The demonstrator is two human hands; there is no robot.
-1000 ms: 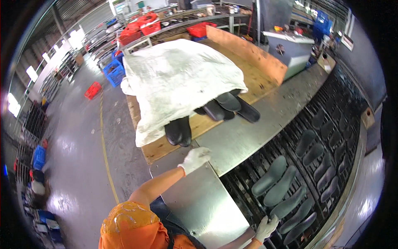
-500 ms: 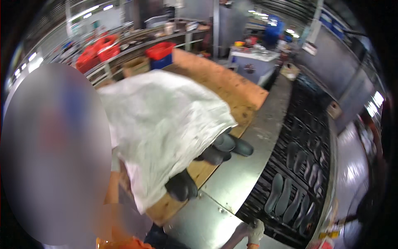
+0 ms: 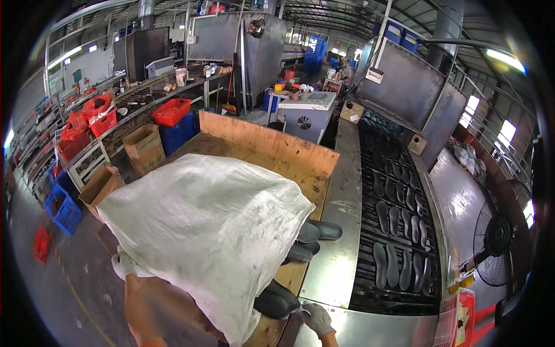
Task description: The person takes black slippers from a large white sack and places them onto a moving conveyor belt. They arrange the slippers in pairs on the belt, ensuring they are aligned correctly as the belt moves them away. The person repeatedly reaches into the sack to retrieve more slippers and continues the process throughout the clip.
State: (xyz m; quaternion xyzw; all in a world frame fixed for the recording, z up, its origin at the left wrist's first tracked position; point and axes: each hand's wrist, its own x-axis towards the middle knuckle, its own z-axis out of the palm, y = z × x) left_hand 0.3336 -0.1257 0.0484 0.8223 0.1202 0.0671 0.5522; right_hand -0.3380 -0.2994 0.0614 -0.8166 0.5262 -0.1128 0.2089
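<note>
A large white woven sack [image 3: 202, 202] lies spread over the wooden table. My left hand [image 3: 126, 264], in a pale glove, is closed on the sack's left edge. From under the sack's right side stick the rounded ends of several dark shoe soles; one pair of dark soles [image 3: 319, 231] lies at the far end. The nearest dark shoe sole [image 3: 277, 299] juts toward the metal ledge. My gloved right hand [image 3: 317, 319] is at its tip, fingers curled and touching it; the fingertips are partly hidden.
Right of the metal ledge [image 3: 332, 272], a black slatted conveyor [image 3: 347, 309] carries rows of dark soles [image 3: 392, 265]. A fan [image 3: 496, 237] and a red-and-white basket [image 3: 457, 315] stand at the right. Cardboard boxes [image 3: 143, 149] and blue crates [image 3: 63, 211] stand left; an orange-brown board [image 3: 266, 136] edges the table.
The view has swung, and a big blurred shape at the left is gone. My right hand has moved from beside the conveyor to the nearest sole. My left hand now shows on the sack.
</note>
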